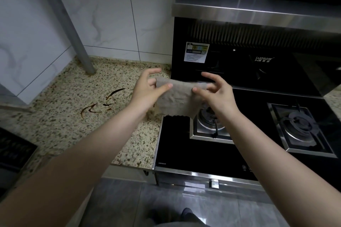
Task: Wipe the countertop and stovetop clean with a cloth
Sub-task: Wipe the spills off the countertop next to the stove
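Note:
A grey-beige cloth [175, 99] hangs spread in the air between my hands, above the seam where the speckled granite countertop [60, 125] meets the black glass stovetop [184, 149]. My left hand [147, 92] pinches the cloth's upper left corner between thumb and fingers. My right hand [215, 94] pinches the upper right corner. Dark brown streaks of spilled liquid [103, 104] lie on the countertop to the left of my left hand. Part of the left burner [208, 123] shows below the cloth's lower edge.
A second burner [299, 127] sits at the right of the stove. The black back panel with a white label [196, 52] and a steel hood [258, 11] rise behind. A grey pipe [73, 29] stands in the tiled back corner. A dark object [13, 151] lies at the left edge.

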A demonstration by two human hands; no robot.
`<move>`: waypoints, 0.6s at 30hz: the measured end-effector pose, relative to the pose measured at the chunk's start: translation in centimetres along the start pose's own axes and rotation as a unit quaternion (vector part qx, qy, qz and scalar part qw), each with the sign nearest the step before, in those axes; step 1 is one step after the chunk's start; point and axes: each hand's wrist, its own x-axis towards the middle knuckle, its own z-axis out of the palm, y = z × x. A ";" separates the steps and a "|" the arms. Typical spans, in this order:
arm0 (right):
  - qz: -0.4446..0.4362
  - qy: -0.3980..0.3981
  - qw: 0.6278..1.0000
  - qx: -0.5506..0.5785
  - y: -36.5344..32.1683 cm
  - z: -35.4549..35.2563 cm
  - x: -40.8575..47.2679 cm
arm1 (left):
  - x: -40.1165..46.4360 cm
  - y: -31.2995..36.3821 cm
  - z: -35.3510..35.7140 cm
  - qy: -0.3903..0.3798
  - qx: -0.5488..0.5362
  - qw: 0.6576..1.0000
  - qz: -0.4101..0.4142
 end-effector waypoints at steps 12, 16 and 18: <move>-0.177 -0.078 0.964 -0.183 -4.1 0.9 3.8 | 1.4 2.8 -2.4 0.044 0.228 0.956 0.178; -0.148 -0.086 0.979 -0.111 -3.7 1.8 4.1 | 0.9 3.0 -2.5 0.065 0.206 0.958 0.190; -0.133 -0.100 0.982 -0.085 -3.1 2.2 4.3 | 0.6 2.6 -2.6 0.092 0.194 0.959 0.186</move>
